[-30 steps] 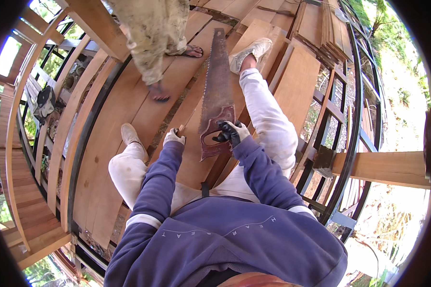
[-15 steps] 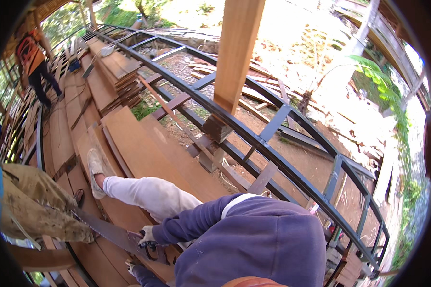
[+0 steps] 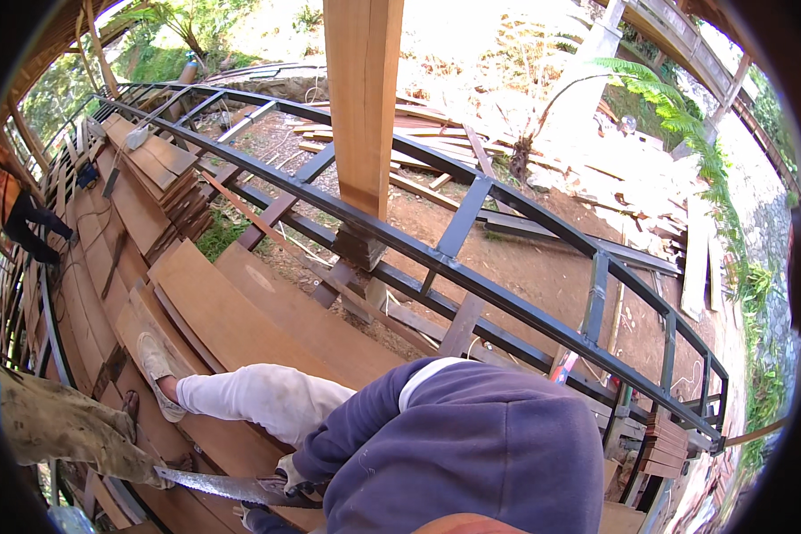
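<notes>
My right hand, in a pale glove, is closed round the handle of a handsaw at the lower middle. The handsaw's long metal blade points left, its toothed edge partly in view. Its tip lies close to the cuff of a co-worker's stained khaki trousers. Brown boards lie under and around the blade. My left hand is just below the blade, low over the boards; its fingers are mostly hidden. My right leg, in white trousers, stretches left, with its shoe on a board.
A thick wooden post rises beside a dark metal frame that runs across the view. Stacked planks lie at the far left, near another person. Loose timber lies on the ground beyond the frame.
The view has turned to the right, so the post and frame sit further left. The handsaw has come back toward me, its blade now lying more level. My right hand still grips it.
</notes>
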Demonstrator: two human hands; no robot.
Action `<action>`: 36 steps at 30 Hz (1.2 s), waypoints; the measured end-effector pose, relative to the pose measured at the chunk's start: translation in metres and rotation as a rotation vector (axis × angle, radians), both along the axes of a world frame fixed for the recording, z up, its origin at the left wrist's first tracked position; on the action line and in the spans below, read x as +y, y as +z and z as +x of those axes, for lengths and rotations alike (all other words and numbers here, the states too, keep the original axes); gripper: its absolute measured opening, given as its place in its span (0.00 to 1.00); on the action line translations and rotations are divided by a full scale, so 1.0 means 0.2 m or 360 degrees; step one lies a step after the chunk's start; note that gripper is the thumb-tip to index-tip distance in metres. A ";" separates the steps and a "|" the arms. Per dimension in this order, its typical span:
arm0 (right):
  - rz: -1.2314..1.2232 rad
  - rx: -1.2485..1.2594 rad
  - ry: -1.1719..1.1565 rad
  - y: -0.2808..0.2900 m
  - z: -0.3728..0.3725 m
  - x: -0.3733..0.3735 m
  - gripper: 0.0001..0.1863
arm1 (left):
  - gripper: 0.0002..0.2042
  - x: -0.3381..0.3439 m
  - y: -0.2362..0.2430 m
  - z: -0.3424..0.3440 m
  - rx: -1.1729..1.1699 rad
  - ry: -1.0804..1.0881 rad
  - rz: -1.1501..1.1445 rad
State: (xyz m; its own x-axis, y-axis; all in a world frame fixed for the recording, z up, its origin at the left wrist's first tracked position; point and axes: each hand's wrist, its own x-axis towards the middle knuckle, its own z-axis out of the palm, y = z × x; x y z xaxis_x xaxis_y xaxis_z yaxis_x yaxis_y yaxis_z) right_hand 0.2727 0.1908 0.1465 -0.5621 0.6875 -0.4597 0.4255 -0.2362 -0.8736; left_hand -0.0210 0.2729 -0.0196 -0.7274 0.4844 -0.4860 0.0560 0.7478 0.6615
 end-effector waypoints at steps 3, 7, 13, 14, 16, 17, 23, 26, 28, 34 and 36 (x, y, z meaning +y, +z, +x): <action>0.0010 -0.0056 -0.0062 -0.10 -0.02 0.02 0.20 | 0.18 0.05 0.03 0.07 -0.0012 -0.0041 0.0006; -0.0166 -0.0101 -0.0028 0.04 0.01 0.03 0.22 | 0.18 0.05 0.05 0.06 -0.0012 -0.0014 0.0024; -0.0033 -0.0105 -0.0035 -0.09 -0.03 0.03 0.23 | 0.18 0.10 0.07 0.09 -0.0033 -0.0064 0.0078; -0.0007 -0.0153 -0.0005 -0.09 -0.03 0.03 0.23 | 0.18 0.10 0.07 0.09 -0.0037 -0.0062 0.0089; 0.0042 -0.0248 0.0056 -0.08 -0.04 0.03 0.24 | 0.18 0.09 0.07 0.09 -0.0040 -0.0057 0.0091; 0.0049 -0.0256 0.0060 -0.10 -0.05 0.03 0.24 | 0.18 0.08 0.06 0.11 -0.0045 -0.0054 0.0078; 0.0067 -0.0308 0.0160 -0.21 -0.10 0.05 0.30 | 0.18 0.01 0.05 0.06 -0.0073 0.0027 0.0091; 0.0106 -0.0348 0.0177 -0.24 -0.12 0.06 0.33 | 0.18 -0.04 0.05 0.05 -0.0093 0.0071 0.0095; 0.0108 -0.0332 0.0177 -0.24 -0.12 0.05 0.34 | 0.17 -0.07 0.05 0.03 -0.0107 0.0108 0.0099; 0.0065 -0.0350 0.0186 -0.16 -0.11 0.03 0.33 | 0.17 -0.24 0.01 -0.06 -0.0139 0.0246 0.0107; 0.0041 -0.0311 0.0177 -0.20 -0.11 0.03 0.32 | 0.17 -0.29 -0.01 -0.09 -0.0157 0.0278 0.0115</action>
State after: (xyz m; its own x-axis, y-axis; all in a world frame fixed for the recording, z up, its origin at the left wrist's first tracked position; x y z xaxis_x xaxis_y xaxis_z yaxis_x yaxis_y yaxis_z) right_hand 0.2506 0.1962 0.1066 -0.5369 0.6392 -0.5506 0.6095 -0.1574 -0.7770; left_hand -0.0385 0.2157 -0.0218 -0.7539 0.3912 -0.5278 -0.1381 0.6911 0.7095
